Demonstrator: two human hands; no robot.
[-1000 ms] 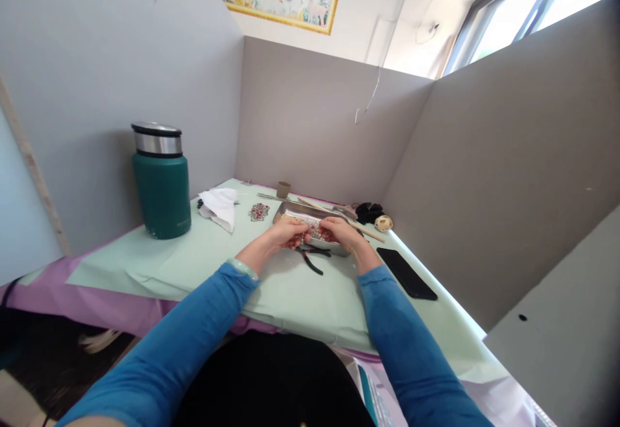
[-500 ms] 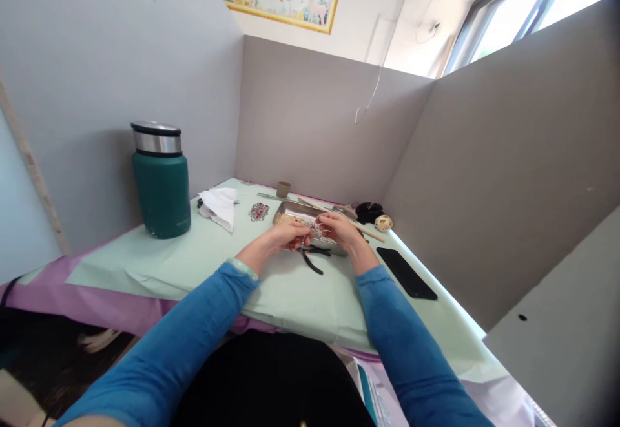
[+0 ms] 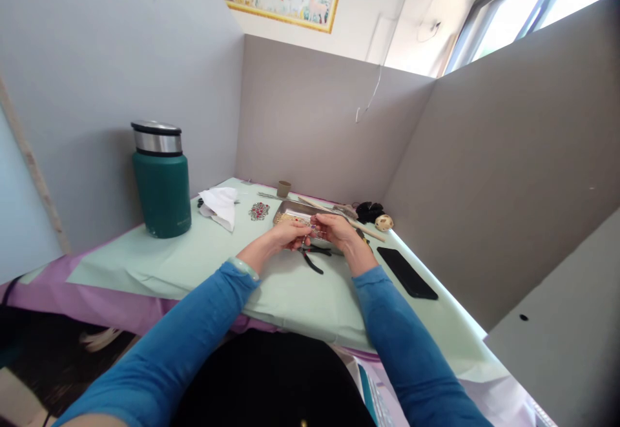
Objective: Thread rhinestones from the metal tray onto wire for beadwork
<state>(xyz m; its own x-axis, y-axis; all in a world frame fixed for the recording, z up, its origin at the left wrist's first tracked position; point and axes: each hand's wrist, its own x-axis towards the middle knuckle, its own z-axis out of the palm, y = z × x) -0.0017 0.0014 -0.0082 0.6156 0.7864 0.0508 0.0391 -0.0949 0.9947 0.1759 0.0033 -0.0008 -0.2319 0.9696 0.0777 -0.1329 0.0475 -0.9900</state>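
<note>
Your left hand pinches a beaded piece (likely light, delicate), best held edgewise; whether your right hand, just beside, grips, I can't say.

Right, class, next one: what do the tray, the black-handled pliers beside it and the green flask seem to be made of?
Tray: metal, perhaps stainless steel, judging by its silvery sheen.
Pliers: the dark, smooth handles suggest a plastic or rubber coating; the core is hidden.
Flask: probably coated metal, given its even, low-gloss green; the collar shines like bare metal.
</note>
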